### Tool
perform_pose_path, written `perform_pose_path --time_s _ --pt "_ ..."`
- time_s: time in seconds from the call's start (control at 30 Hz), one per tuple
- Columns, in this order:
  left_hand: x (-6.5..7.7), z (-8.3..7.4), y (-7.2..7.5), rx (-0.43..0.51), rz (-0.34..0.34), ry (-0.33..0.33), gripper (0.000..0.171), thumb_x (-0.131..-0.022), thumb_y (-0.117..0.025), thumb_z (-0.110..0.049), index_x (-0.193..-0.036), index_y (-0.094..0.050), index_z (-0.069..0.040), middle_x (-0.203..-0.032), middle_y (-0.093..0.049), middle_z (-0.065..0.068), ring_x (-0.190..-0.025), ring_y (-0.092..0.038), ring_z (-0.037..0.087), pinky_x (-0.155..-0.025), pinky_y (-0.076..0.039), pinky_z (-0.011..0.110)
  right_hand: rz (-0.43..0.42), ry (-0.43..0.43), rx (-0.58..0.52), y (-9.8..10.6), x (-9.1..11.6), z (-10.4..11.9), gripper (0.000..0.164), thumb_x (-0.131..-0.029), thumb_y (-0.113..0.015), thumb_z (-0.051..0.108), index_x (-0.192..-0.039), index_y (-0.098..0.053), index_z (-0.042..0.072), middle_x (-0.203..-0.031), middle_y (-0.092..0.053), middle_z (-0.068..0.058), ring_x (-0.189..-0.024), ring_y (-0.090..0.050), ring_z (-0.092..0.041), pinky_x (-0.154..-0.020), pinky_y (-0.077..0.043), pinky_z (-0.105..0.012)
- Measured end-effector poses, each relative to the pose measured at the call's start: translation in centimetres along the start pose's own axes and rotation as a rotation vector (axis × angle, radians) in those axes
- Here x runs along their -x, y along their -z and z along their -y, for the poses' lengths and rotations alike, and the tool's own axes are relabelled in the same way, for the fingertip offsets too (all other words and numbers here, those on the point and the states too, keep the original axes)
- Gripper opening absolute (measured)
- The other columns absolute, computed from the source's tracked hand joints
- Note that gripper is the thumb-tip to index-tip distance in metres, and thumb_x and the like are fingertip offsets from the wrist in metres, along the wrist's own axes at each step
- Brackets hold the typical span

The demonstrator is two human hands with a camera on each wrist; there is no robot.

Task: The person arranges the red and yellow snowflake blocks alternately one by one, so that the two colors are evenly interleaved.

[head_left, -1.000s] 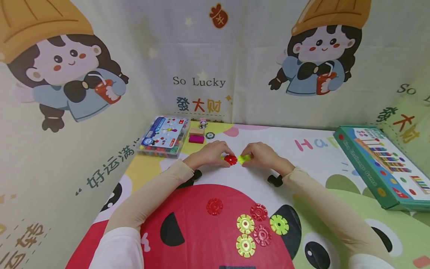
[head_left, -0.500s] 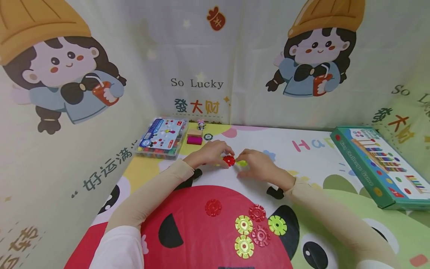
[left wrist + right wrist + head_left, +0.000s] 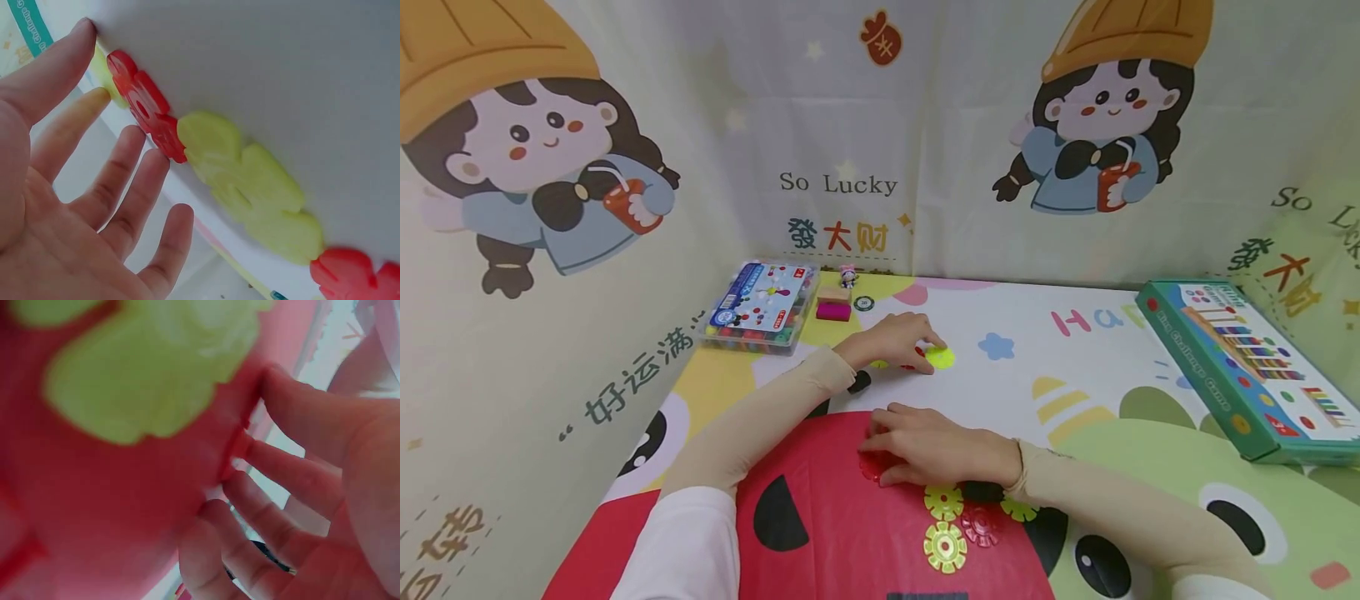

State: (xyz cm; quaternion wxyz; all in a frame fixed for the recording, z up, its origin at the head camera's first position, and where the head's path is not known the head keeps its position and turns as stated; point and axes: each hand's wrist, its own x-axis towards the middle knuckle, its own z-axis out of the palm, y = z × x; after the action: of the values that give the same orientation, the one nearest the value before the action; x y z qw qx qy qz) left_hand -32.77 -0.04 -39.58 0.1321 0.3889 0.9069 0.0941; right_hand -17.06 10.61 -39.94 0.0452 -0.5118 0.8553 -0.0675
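Left hand now, fingers loosely spread, bracketing the yellow-green disc ending the row, likely to steady it! Right hand arches over a red disc on the table; gripped or not, I can't tell.

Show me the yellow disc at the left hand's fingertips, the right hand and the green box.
Yellow disc (image 3: 942, 358): head view, its uncovered middle.
Right hand (image 3: 934, 446): head view, back of the hand.
Green box (image 3: 1257, 371): head view, its printed top.
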Motion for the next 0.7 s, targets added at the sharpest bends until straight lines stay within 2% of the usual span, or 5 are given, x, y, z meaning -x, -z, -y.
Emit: perform_pose_path --time_s 0.13,0.3,0.37,0.57,0.7 --pt "0.0 -0.1 0.0 0.003 -0.015 0.014 0.049 -0.078 -0.073 -0.047 -0.125 -0.061 -0.037 -0.111 -0.054 -0.006 -0.102 -0.048 0.008 -0.084 -0.040 0.030 0.028 -0.010 -0.034 0.3 -0.1 -0.1 0.047 -0.077 -0.071 0.051 -0.115 -0.065 0.025 -0.109 -0.057 0.007 -0.098 -0.048 -0.004 -0.081 -0.047 -0.021" --pt "0.1 -0.2 -0.2 -0.008 -0.033 0.031 0.048 -0.077 -0.074 -0.047 -0.123 -0.061 -0.039 -0.110 -0.055 -0.007 -0.101 -0.047 0.008 -0.083 -0.040 0.031 0.040 -0.062 -0.080 0.4 0.0 -0.1 0.043 -0.073 -0.073 0.056 -0.103 -0.064 0.027 -0.104 -0.057 0.012 -0.093 -0.048 0.000 -0.078 -0.045 -0.020" --pt "0.1 -0.4 -0.2 -0.009 -0.039 0.034 0.047 -0.077 -0.074 -0.046 -0.122 -0.062 -0.039 -0.110 -0.055 -0.007 -0.101 -0.047 0.008 -0.082 -0.039 0.032 0.034 -0.065 -0.091 0.4 0.2 0.1 0.041 -0.074 -0.074 0.053 -0.103 -0.063 0.026 -0.103 -0.058 0.012 -0.090 -0.050 0.001 -0.076 -0.046 -0.019" --pt "0.1 -0.5 -0.3 0.002 -0.039 0.042 0.048 -0.076 -0.075 -0.045 -0.122 -0.062 -0.038 -0.110 -0.053 -0.007 -0.097 -0.045 0.007 -0.076 -0.038 0.030 0.038 0.009 -0.110 0.8 1.0 1.4 0.043 -0.079 -0.074 0.040 -0.116 -0.066 0.020 -0.105 -0.057 0.007 -0.090 -0.052 0.001 -0.074 -0.047 -0.016" --pt "0.1 -0.5 -0.3 0.011 -0.040 0.046 0.048 -0.076 -0.076 -0.045 -0.121 -0.062 -0.038 -0.109 -0.054 -0.006 -0.097 -0.046 0.007 -0.075 -0.039 0.029 0.060 0.001 -0.154 1.0 1.3 1.5 0.045 -0.076 -0.077 0.040 -0.116 -0.068 0.021 -0.102 -0.057 0.008 -0.091 -0.051 0.001 -0.076 -0.046 -0.015"
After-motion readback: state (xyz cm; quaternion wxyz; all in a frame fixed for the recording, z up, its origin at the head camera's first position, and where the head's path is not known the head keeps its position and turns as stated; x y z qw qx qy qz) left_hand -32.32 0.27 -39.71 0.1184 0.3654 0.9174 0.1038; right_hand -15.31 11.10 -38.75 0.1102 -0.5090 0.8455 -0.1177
